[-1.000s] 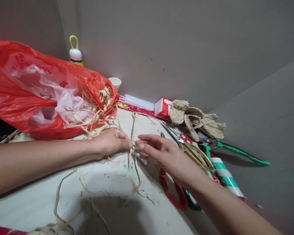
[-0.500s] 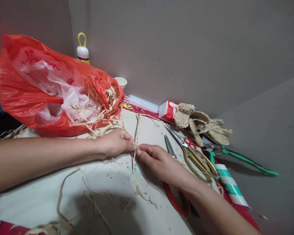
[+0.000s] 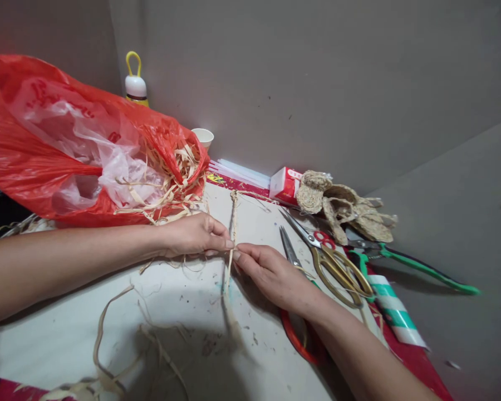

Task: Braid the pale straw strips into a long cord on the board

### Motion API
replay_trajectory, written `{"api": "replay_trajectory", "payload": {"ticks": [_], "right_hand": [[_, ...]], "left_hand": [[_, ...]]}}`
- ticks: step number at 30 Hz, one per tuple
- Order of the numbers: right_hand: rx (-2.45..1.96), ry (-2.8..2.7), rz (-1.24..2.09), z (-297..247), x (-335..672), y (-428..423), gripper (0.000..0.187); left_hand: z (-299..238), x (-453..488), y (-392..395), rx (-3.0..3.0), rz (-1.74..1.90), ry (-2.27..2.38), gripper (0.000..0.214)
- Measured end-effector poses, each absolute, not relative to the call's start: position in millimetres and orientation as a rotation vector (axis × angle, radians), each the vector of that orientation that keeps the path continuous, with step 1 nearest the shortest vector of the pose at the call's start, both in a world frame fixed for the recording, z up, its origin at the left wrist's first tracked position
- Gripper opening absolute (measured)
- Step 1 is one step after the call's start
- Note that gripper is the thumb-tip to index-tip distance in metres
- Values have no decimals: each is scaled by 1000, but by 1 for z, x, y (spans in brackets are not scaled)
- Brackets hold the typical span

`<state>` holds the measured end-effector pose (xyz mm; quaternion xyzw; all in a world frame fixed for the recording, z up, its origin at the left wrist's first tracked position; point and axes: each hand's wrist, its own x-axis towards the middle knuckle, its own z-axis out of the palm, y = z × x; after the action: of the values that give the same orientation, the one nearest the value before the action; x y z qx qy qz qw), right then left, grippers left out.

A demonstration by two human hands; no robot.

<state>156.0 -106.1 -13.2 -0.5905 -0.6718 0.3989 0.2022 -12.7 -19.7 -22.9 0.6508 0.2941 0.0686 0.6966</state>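
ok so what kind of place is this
Likely a small craft workspace by a wall, judging by the braided-looking strand, the gold-handled scissors and the red plastic bag with pale fibre strips at its mouth.

Room above, bag [image 3: 58, 164] (bulky) left, scissors [image 3: 316, 243] right

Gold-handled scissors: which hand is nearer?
Right. The right hand is at the braid, on the side toward the gold-handled scissors; the left hand is farther from them, on the braid's left side.
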Motion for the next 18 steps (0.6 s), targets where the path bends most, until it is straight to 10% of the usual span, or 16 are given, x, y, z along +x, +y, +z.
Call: {"api": "replay_trajectory", "payload": {"ticks": [18], "right_hand": [[-1609, -1687, 1312, -21, 153, -107, 32]], "left_hand": [[-20, -8, -21, 1421, 208, 746, 26]]}}
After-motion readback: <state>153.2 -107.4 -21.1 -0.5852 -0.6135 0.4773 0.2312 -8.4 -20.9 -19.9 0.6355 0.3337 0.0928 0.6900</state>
